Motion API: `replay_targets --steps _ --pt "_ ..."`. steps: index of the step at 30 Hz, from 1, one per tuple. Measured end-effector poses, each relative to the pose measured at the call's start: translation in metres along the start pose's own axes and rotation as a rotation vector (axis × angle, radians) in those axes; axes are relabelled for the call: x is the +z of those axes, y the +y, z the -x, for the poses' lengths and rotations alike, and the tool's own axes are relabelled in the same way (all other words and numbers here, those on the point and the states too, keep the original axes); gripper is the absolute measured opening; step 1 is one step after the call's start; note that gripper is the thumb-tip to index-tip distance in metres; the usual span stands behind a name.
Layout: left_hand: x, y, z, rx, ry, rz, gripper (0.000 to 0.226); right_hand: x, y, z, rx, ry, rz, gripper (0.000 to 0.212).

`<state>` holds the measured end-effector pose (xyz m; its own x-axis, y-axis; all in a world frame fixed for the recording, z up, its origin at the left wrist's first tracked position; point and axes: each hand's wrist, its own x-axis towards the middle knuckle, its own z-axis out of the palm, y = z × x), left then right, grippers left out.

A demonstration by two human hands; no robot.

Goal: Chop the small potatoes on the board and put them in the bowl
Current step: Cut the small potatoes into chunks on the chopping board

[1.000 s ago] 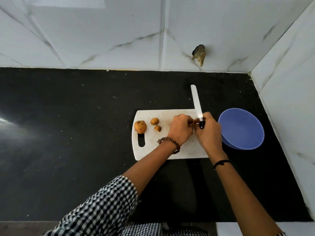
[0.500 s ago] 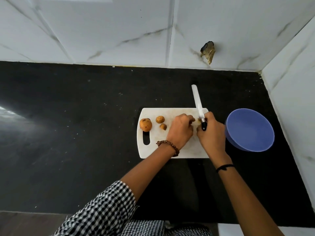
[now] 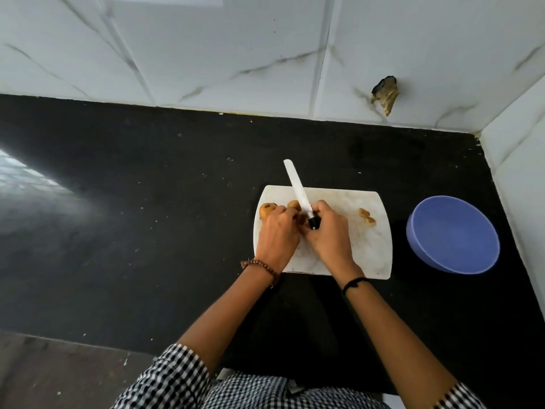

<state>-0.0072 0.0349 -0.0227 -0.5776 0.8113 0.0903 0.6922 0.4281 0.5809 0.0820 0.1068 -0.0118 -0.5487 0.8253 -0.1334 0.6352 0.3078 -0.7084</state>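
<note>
A white cutting board point(image 3: 368, 249) lies on the black counter. My right hand point(image 3: 328, 234) grips a white-bladed knife point(image 3: 298, 188) with a black handle; the blade points away and left over the board's left half. My left hand point(image 3: 278, 231) rests fingers-down on a small potato point(image 3: 300, 219) beside the blade; its grip is mostly hidden. Another small potato point(image 3: 292, 204) peeks out above the knuckles, and a larger one point(image 3: 267, 209) sits at the board's left edge. Cut potato pieces point(image 3: 367, 216) lie on the board's right side. The blue bowl point(image 3: 454, 234) stands to the right of the board.
White marble-tiled walls close the counter at the back and on the right, just beyond the bowl. A broken hole point(image 3: 385, 94) shows in the back wall. The black counter point(image 3: 147, 231) stretches to the left of the board.
Both hands and the knife moved from the board's right part to its left part, over the whole potatoes. Cut pieces now lie uncovered on the right. The camera view also shifted.
</note>
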Motion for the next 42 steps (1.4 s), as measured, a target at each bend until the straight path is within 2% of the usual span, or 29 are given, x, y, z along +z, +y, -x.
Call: replay_targets --steps 6,14,21,27,33,42 --pt "0.003 -0.001 0.000 0.008 -0.014 -0.018 0.025 -0.001 0.000 -0.001 -0.036 0.019 -0.019 0.023" --pt "0.010 0.016 0.008 0.047 -0.087 0.148 0.024 -0.024 0.016 0.014 -0.018 0.031 -0.003 0.027" --pt "0.020 0.022 0.021 0.079 -0.152 0.158 0.021 -0.038 0.042 0.032 0.025 0.029 -0.044 0.024" --pt "0.020 0.020 0.016 0.039 -0.186 0.150 0.035 -0.038 0.050 0.051 0.070 0.084 -0.070 0.019" --pt "0.018 0.019 0.011 0.028 -0.205 0.165 0.020 -0.033 0.047 0.072 0.119 0.078 -0.068 0.017" --pt "0.021 0.020 0.012 0.024 -0.188 0.145 0.019 -0.018 0.050 0.094 0.026 0.119 0.053 0.023"
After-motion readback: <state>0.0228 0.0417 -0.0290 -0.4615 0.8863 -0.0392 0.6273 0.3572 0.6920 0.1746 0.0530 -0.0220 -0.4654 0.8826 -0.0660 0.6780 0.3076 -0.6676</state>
